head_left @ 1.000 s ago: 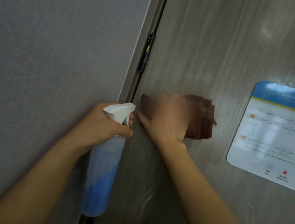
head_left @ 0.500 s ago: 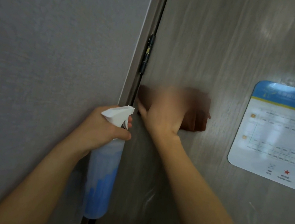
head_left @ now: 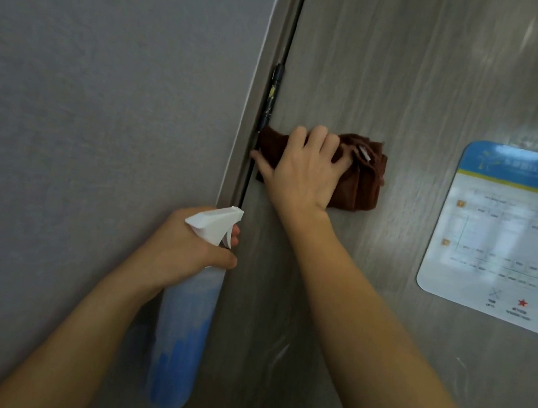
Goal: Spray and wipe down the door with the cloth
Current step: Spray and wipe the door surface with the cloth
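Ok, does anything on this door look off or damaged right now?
Nothing looks damaged. The door shows faint streaks low down, likely spray or glare. The black hinge looks scuffed. The brown cloth is bunched under the right hand, and the notice hangs slightly tilted.

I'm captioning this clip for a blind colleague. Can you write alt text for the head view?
A right hand presses a brown cloth flat against a grey wood-grain door, just below its black hinge. The left hand grips a white-nozzled spray bottle near the frame; a blue-headed notice hangs to the right.
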`<state>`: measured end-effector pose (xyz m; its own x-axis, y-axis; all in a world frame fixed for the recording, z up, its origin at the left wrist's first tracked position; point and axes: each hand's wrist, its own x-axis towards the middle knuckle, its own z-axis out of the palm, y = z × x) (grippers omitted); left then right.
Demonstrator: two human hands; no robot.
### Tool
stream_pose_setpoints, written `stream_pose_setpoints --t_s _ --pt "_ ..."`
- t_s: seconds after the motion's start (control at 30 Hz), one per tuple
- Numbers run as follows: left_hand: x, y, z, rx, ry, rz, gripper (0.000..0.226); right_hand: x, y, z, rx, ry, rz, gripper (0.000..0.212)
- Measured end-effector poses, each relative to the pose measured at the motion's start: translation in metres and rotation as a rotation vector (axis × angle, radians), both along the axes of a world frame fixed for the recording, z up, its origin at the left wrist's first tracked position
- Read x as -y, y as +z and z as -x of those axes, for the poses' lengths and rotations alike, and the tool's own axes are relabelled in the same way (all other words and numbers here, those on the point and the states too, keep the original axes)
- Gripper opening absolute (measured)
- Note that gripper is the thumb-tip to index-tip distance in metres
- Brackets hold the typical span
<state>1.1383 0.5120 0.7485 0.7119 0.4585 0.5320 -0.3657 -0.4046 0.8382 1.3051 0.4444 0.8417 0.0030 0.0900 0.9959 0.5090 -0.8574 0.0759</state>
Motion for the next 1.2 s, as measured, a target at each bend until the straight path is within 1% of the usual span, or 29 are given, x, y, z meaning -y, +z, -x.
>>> stream_pose_setpoints --t_s 0.07,0.2,0.33,0.5,0.63,0.87,0.93,1.0,1.03,1.2 --pt "-0.001 -0.001 -0.001 0.006 0.001 -0.007 0.035 0.002 -0.007 -0.001 0.013 0.011 0.002 0.061" --pt "-0.002 -0.005 -0.005 -0.002 0.023 -0.037 0.035 0.024 -0.049 -0.008 0.012 0.052 0.058 0.058" --pt "-0.003 -0.011 -0.010 -0.013 0.007 -0.065 0.031 0.058 -0.077 -0.015 -0.002 0.002 0.075 0.061" --pt "-0.007 -0.021 -0.018 -0.045 -0.015 -0.085 0.035 0.097 -0.069 -0.019 -0.026 -0.042 0.030 0.064" --pt "-0.006 -0.026 -0.022 -0.057 -0.041 -0.105 0.035 0.123 -0.064 -0.028 -0.001 -0.061 0.023 0.064" --pt "-0.005 -0.031 -0.030 -0.097 -0.109 -0.193 0.035 0.130 -0.071 -0.031 0.018 -0.040 0.058 0.058" --pt "-0.001 -0.031 -0.031 -0.106 -0.141 -0.220 0.041 0.131 -0.071 -0.032 0.022 -0.038 0.062 0.057" --pt "0.002 -0.032 -0.030 -0.111 -0.169 -0.214 0.053 0.132 -0.072 -0.031 0.017 -0.037 0.067 0.055" --pt "0.003 -0.033 -0.030 -0.110 -0.172 -0.206 0.055 0.132 -0.073 -0.031 0.014 -0.034 0.071 0.054" --pt "0.008 -0.035 -0.032 -0.100 -0.148 -0.207 0.035 0.133 -0.076 -0.030 0.004 -0.025 0.095 0.053"
